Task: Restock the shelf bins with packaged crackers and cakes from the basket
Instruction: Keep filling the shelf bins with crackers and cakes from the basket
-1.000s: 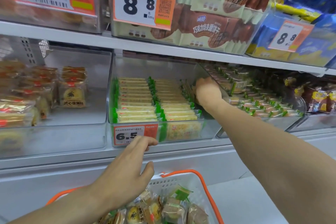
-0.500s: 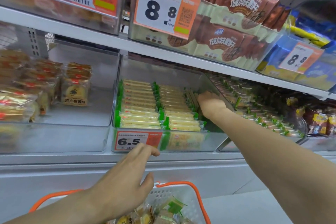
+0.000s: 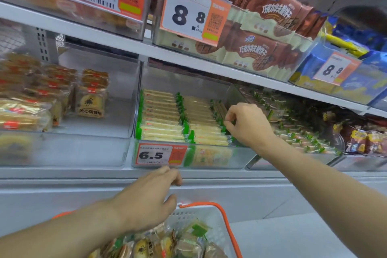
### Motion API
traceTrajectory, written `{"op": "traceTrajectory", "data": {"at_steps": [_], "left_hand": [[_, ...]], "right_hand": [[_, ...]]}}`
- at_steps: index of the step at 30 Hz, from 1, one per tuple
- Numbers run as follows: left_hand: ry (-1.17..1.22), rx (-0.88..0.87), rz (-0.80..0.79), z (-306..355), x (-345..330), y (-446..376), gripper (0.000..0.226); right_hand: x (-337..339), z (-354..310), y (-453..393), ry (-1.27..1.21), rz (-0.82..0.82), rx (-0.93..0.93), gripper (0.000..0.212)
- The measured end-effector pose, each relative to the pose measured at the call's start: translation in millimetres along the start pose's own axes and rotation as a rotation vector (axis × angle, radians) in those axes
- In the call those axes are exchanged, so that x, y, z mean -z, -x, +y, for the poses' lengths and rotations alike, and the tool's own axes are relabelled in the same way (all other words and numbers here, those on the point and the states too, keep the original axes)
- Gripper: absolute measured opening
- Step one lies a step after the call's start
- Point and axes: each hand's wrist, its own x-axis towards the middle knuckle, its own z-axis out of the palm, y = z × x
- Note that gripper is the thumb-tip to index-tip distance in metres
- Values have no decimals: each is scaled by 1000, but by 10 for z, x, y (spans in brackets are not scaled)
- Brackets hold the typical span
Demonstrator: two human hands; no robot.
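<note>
The shelf ran across in front of me, its clear bins side by side. The middle bin, the one tagged 6.5, held 2 full rows of green-edged cracker packs lying flat from near to far, and a 3rd row at its right wall that reached only partway forward. To the left stood a half-filled bin of cakes; to the right, a bin of more green-edged packs.

Below, at the near edge, sat the white basket with its orange handle, holding wrapped cakes and crackers.

My right hand was inside the middle bin at the near end of the short row, fingers curled and pinching at a pack edge there; exactly which pack, I could not tell. My left hand hovered over the basket just below the shelf lip, holding nothing, fingers loosely bent and close together, thumb apart.

I judged I was seating packs in that 3rd row. The next move called for letting go, dropping to the basket, picking a matching green pack rather than a cake, and setting it on edge in the near gap.
</note>
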Motion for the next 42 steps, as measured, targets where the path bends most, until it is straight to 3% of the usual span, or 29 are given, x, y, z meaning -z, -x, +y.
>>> {"op": "traceTrajectory", "data": {"at_steps": [2,4,7,10,13,17,21,24,27,32,37,39,42], "left_hand": [[-122,42,-142,8,0,-9,31],[-238,87,-307,4,-25,4,37],[-310,156,-497,-39,-58,73,44],[-312,207,-546,-83,-45,143,45],[-297,236,-538,-82,9,193,46],[-279,247,-540,-101,41,234,48],[-289,267,-549,-120,42,246,49],[-293,278,-577,-168,16,237,50],[-280,292,-588,-209,-18,212,46],[-285,288,-593,-178,-39,165,43],[-265,301,-585,-174,-31,187,43],[-262,305,-579,-190,-21,208,44],[-245,315,-597,-242,-26,252,43]], "right_hand": [[133,-253,376,-183,67,51,11],[123,-534,714,-386,15,30,25],[-268,-850,1077,-468,-350,-46,46],[-845,-1085,1378,-363,-838,-75,38],[-1441,-1207,1713,-213,-1096,-93,37],[-1981,-1250,2123,-331,-1007,-302,37],[-2278,-1340,2336,-404,-869,-414,69],[-2337,-1386,2412,-299,-826,-370,40],[-2368,-1404,2407,-232,-818,-332,43],[-2245,-1366,2251,-367,-888,-424,52],[-2353,-1431,2368,-375,-918,-443,37],[-2343,-1496,2390,-338,-942,-361,30],[-2187,-1591,2226,-405,-979,-358,31]]}}
